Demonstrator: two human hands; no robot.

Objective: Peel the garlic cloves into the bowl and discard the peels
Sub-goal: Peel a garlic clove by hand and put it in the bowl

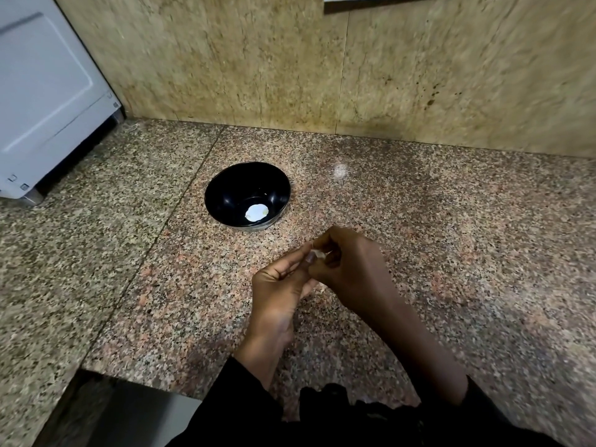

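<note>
Garlic clove [317, 254] pinched between both hands.

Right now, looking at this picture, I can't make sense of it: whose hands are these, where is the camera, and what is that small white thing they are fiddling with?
There is no machine here, only a person working with bare hands. The single picture comes from a camera worn on the person's head, looking forward and down, which is why the arms enter from the bottom edge.

The left hand and right hand meet above a speckled stone counter. Between their fingertips they pinch a small pale piece, probably a garlic clove being peeled; it is mostly hidden, so I can't be sure.

Beyond the hands stands a black bowl with one whitish piece inside. A white appliance sits at the far left against the stone wall.
</note>
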